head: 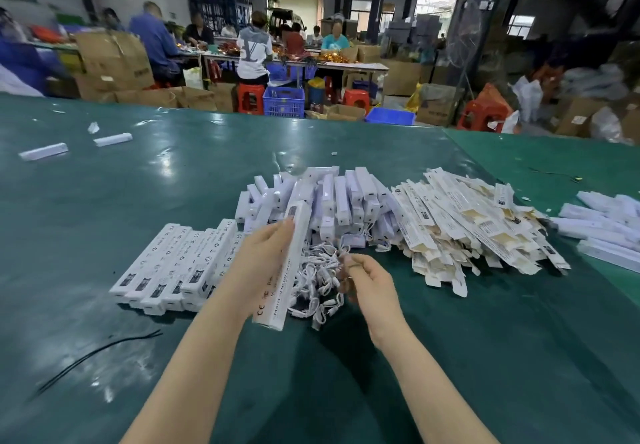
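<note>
- Both forearms reach in from the near edge over the green bench [138, 184], and a thin black wire [97, 353] lies loose to their left.
- The left hand [259, 256] has its grip closed round a long white printed carton [281, 284]. It holds the carton tilted, with the far end raised and the near end just above the bench.
- The right hand [367, 281] hovers with curled fingers at the edge of a tangle of white cables [318, 281]. Motion blur hides whether its grip has a cable or nothing.
- The work looks like kitting, with one cable going into the held carton before it joins the row of packed cartons [173, 267] at the left.
- The cables are looped through one another, so lifting one could drag several up and scatter them or pull them off the heap.
- The carton is held by its side only. A cable pushed in hard could buckle the thin card or make it slip in the grip.
- A pile of white lamp units [329, 201] lies just behind the tangle, and flat unfolded cartons [467, 232] lie to the right. A wide sweep of the right arm could knock either pile over.
- If the end flap is not tucked in, the contents may slide out of the tilted carton.
</note>
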A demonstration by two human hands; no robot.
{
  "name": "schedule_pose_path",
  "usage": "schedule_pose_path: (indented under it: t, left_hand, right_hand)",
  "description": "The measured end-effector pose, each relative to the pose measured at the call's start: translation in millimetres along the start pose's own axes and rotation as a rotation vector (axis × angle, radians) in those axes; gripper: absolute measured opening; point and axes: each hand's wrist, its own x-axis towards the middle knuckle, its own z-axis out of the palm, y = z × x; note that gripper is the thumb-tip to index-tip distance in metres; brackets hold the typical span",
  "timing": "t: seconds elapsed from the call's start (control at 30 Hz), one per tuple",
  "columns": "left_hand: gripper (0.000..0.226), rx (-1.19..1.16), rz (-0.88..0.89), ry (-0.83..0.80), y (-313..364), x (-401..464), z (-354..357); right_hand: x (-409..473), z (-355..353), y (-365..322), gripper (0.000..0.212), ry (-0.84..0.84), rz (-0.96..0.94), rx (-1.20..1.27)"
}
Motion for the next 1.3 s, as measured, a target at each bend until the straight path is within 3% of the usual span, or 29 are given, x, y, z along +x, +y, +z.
schedule_pose_path:
  t: [0.07, 0.13, 0.27, 0.4, 0.57, 0.7, 0.97, 1.07, 1.13, 1.3]
  left_hand:
    - [0.032, 0.214, 0.093, 0.218, -1, 3, -15]
    - [0.027, 0.281, 0.114, 0.322, 1, 4, -31]
    - [0.038, 0.377, 0.126, 0.356, 7, 10, -70]
    - [0.025, 0.664, 0.187, 0.507, 18, 32, -103]
    - [0.032, 0.996, -0.042, 0.447, 7, 62, -109]
    - [0.031, 1.003, -0.123, 0.447, -10, 71, -104]
    - [0.037, 0.894, -0.098, 0.430, -9, 78, -113]
    - [0.023, 0.850, -0.139, 0.335, -12, 75, -121]
    - [0.034, 0.877, -0.169, 0.276, -15, 73, -124]
    - [0.056, 0.948, -0.138, 0.355, -18, 81, -134]
  right_hand:
    - [-3, 1, 9, 0.013, 0.016, -0.058, 0.009]
    - [-4, 1, 16, 0.014, 0.007, -0.093, 0.010]
    - [0, 0, 22, 0.014, 0.000, -0.090, -0.009]
    - [-1, -2, 24, 0.017, -0.037, -0.090, -0.060]
    - [-4, -4, 24, 0.015, -0.080, -0.079, -0.157]
    - [-4, -6, 25, 0.014, -0.102, -0.083, -0.207]
    - [-4, -7, 29, 0.012, -0.145, -0.079, -0.323]
    - [-3, -7, 29, 0.013, -0.143, -0.085, -0.331]
    - [-2, -7, 30, 0.014, -0.145, -0.089, -0.350]
    - [-3, -7, 31, 0.014, -0.148, -0.102, -0.345]
